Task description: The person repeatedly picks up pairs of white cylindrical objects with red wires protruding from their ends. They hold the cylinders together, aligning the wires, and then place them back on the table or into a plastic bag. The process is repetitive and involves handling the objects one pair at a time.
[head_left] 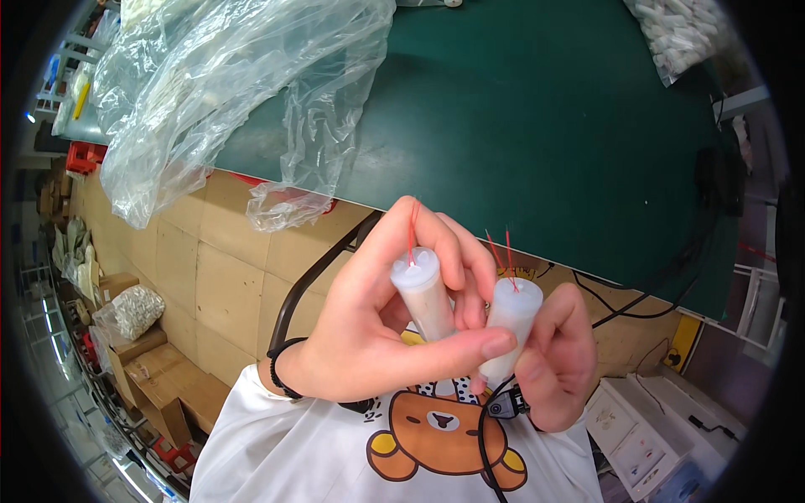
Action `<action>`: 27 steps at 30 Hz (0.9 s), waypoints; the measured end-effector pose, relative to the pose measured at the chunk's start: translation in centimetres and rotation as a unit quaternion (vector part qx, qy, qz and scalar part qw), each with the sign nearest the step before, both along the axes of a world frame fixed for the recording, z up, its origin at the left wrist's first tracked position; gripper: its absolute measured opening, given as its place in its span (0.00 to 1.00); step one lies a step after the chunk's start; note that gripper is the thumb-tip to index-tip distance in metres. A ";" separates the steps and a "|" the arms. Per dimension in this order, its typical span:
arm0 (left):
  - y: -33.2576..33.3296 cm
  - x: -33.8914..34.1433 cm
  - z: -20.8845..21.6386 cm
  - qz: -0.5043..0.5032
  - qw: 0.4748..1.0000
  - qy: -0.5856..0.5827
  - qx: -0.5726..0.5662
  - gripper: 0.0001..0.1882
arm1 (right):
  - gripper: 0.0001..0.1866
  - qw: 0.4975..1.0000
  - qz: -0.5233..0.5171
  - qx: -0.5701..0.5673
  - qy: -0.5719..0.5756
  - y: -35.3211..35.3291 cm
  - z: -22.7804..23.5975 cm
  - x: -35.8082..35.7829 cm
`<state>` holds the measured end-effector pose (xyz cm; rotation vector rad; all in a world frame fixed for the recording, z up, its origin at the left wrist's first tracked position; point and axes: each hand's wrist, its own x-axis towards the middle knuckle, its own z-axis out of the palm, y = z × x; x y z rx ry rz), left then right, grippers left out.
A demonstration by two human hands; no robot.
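Observation:
Two small white plastic cylinders with translucent caps and thin red wires at their tops are between my hands, above my lap. The first cylinder (426, 306) leans in the curled fingers of my left hand (377, 318). My left thumb stretches across the front of the second cylinder (514, 312), pressing on it. My right hand (560, 356) is closed around the right side of that second cylinder, its fingertips partly hidden. A black cable with a small black clip (507, 403) hangs just below it.
Ahead is a green-topped table (520, 142). A large clear plastic sheet (226, 92) drapes over its left edge. A bag of white pieces (681, 33) lies at the far right. Cardboard boxes (172, 390) stand on the floor at left, and a white box (637, 427) sits at lower right.

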<state>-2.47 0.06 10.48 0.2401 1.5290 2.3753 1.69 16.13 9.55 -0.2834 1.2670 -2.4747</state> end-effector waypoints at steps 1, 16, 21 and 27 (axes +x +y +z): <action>0.1 0.1 0.2 0.005 1.000 -0.021 0.008 0.22 | 0.09 1.000 0.000 0.001 0.006 0.0 0.0 0.0; -0.6 0.3 0.6 -0.008 0.996 -0.089 0.024 0.14 | 0.08 0.998 0.026 0.050 0.041 0.0 -0.3 -0.1; -1.0 0.0 -0.5 -0.042 0.999 0.004 0.024 0.10 | 0.08 0.998 0.026 0.062 0.010 -0.1 0.0 0.1; -1.4 0.2 -0.4 -0.024 0.997 -0.073 0.029 0.11 | 0.09 0.995 0.012 0.099 0.011 -0.5 -0.2 -0.4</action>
